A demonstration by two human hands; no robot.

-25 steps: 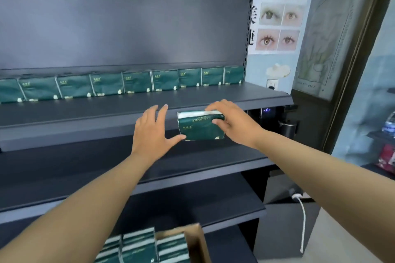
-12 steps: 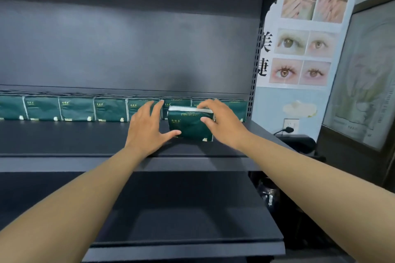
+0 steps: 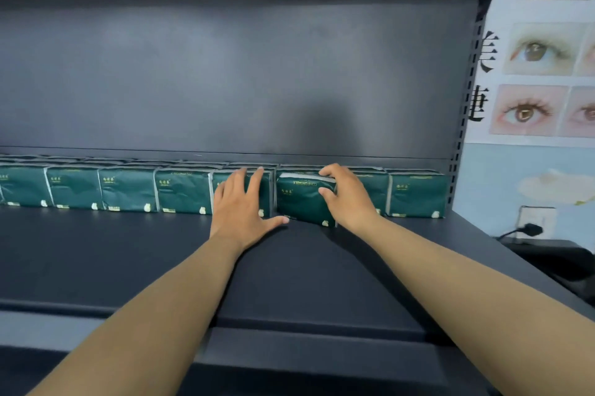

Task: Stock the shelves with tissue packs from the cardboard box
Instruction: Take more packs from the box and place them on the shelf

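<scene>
A dark green tissue pack stands on the dark shelf, just in front of a back row of several like packs. My right hand grips its right end, fingers curled over the top edge and thumb on the front. My left hand lies open beside the pack's left end, fingers spread against a pack of the row, thumb stretched toward the held pack. The cardboard box is out of view.
The shelf's grey back panel rises behind the row. A poster of eyes hangs on the wall at right, above a socket with a black plug. A slotted upright bounds the shelf's right end.
Both hands have carried the pack from below the shelf edge up and back onto the shelf, close to the rear row. The camera has moved closer and higher; the box left view.
</scene>
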